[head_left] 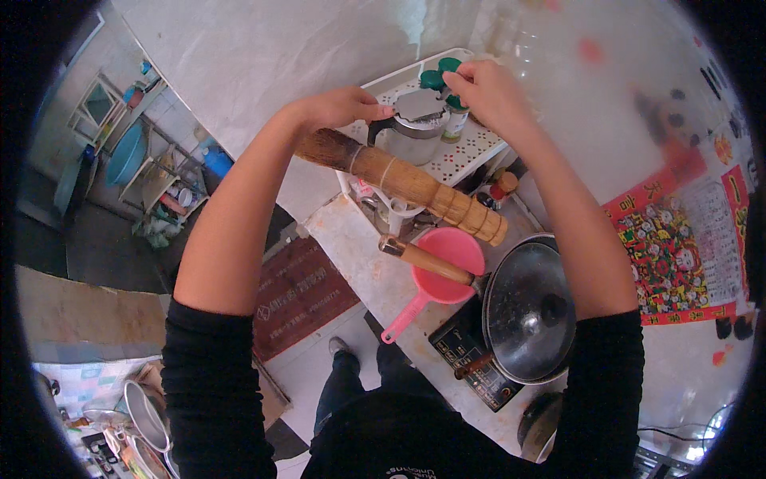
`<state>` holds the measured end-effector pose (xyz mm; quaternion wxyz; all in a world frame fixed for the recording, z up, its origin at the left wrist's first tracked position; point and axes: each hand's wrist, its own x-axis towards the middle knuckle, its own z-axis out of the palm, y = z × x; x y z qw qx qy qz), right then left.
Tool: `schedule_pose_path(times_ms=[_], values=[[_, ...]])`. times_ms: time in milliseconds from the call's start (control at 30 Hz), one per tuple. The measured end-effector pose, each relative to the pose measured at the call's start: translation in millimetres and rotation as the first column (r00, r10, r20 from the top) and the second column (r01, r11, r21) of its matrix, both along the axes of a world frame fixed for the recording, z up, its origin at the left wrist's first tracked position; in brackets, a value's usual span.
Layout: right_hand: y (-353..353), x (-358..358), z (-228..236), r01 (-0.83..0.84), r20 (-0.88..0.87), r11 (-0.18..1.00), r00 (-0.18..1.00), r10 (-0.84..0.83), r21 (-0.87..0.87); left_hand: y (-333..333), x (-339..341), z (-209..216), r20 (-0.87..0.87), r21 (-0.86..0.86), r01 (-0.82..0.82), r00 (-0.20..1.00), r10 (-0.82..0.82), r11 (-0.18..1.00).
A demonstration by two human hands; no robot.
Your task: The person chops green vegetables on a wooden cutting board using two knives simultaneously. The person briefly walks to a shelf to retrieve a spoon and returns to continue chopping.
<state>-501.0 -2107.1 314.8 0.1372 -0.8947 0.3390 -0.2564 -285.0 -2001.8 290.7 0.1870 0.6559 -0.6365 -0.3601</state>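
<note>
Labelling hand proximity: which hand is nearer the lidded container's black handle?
Left. The left hand is just up-left of the black handle; the right hand is beyond the grey lid, to its upper right.

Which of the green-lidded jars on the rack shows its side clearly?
The lowest jar in the picture, just right of the jug. Its pale-labelled side shows; of the other two, mainly the green lids are seen.
</note>
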Motion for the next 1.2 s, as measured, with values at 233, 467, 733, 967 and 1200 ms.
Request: schedule_pose_path(times_ms=[233,467,733,967,1200], values=[[11,-2,-12,0.024,0.143,0.991,0.99,-0.005,-0.132,35,-7,0,0.061,-0.519,-0.284,0.929,0.366,0.807],[83,-77,31,0.039,0.289,0.992,0.957,-0.003,-0.117,216,-80,40,-0.322,-0.563,-0.554,0.83,0.456,0.613],[353,-66,-45,-0.599,0.038,0.704,0.771,0.636,0.382,524,-202,-115,0.124,-0.225,-0.67,0.701,0.703,0.708],[697,-59,-161,-0.703,0.302,0.012,0.32,0.898,0.711,788,-326,-98,-0.73,0.101,-0.975,0.062,0.68,0.198],[977,-104,-187,-0.134,0.716,-0.723,-0.106,0.69,0.677,957,-412,-94,-0.935,-0.072,-0.957,-0.033,0.353,-0.282]])
